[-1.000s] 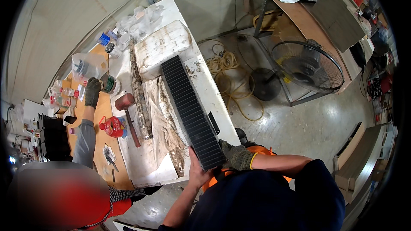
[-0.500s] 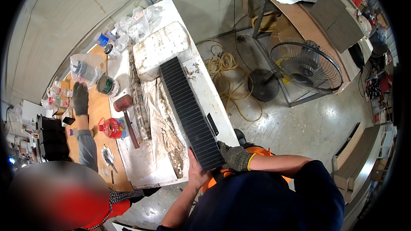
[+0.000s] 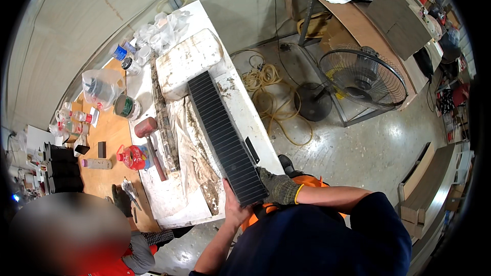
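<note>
With my gloved right hand point(image 3: 276, 188) and bare left hand point(image 3: 232, 209) clamped on the near end of the long ribbed black panel point(image 3: 221, 135), I fear its far end, mid-frame, may scrape the white block point(image 3: 188, 62).

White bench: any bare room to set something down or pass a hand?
Free: the near-left corner of the white bench, below the mallet, and the strip right of the black ribbed panel. Crowded: far end, with foam block and jars.
</note>
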The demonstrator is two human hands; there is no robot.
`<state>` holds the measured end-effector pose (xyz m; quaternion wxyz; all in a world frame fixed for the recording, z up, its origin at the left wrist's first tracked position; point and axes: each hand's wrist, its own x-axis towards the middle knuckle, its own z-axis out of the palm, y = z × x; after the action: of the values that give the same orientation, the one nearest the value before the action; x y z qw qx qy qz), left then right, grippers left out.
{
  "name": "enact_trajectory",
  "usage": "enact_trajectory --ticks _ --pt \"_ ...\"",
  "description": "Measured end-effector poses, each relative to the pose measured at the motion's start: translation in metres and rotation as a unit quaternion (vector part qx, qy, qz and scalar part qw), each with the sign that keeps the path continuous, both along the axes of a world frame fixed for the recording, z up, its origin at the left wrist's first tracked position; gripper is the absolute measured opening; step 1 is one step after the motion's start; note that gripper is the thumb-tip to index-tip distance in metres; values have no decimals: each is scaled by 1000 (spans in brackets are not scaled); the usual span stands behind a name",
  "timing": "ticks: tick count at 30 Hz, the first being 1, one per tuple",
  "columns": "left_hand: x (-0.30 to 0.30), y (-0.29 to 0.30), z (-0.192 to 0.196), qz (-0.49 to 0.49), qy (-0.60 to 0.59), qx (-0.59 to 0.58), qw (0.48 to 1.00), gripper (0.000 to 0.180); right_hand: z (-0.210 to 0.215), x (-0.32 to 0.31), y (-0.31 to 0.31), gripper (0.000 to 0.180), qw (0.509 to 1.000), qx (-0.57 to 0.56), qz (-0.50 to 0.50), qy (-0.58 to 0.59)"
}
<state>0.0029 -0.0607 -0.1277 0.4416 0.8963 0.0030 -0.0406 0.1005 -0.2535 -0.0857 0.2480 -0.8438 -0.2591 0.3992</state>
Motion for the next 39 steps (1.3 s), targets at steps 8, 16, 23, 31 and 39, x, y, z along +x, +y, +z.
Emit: enact_trajectory --ticks 8,16,23,31,39 --pt "-3 2 -3 31 65 -78 994 123 13 3 1 107 1000 0 -3 10" --pt "-1 5 17 -22 -23 104 994 121 1 -1 -18 93 1000 5 13 -20" --pt "-7 8 -3 -14 16 39 999 120 15 1 -17 69 997 -8 60 -48" --pt "-4 4 5 -14 23 22 999 119 11 -2 -12 46 987 -30 118 -104" --pt "-4 3 8 -19 8 42 999 116 27 -1 -12 63 992 -45 70 -97"
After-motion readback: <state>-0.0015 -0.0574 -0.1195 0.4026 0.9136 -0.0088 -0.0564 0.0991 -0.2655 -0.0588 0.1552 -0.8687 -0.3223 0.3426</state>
